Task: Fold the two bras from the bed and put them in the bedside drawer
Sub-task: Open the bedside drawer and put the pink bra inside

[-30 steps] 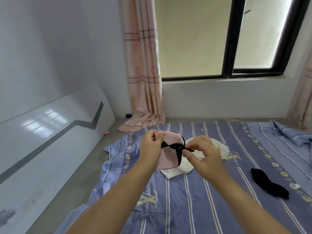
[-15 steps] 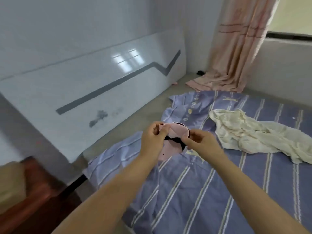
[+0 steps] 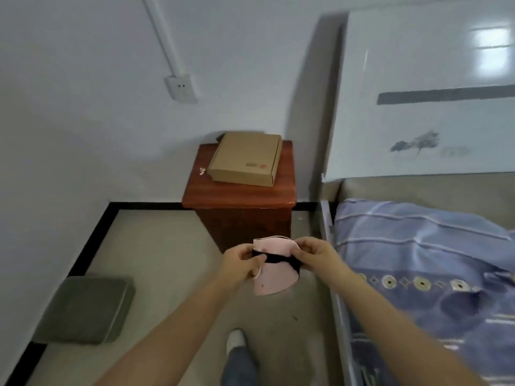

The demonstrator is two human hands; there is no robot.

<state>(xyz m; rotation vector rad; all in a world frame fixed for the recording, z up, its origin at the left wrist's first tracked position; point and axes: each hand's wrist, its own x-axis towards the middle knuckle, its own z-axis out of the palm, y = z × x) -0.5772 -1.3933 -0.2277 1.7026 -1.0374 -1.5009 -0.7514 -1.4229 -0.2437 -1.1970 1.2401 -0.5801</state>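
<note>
A folded pink bra (image 3: 274,280) with a black band wrapped across it hangs in front of me, over the floor. My left hand (image 3: 241,261) pinches its left side and my right hand (image 3: 313,253) pinches its right side. Just beyond it stands the red-brown wooden bedside cabinet (image 3: 239,199); its front is dark and mostly hidden behind my hands, so I cannot tell whether a drawer is open. The bed (image 3: 418,246) with its blue striped sheet lies to the right. The second bra is out of view.
A flat cardboard box (image 3: 246,158) lies on top of the cabinet. A grey cushion (image 3: 83,310) sits on the floor at the left by the wall. The white headboard (image 3: 418,93) rises at the right. My foot (image 3: 235,341) stands on bare floor below my hands.
My view has swung left from the bed and window to the bedside cabinet. Both hands have kept hold of the folded pink bra and carried it off the bed, over the floor.
</note>
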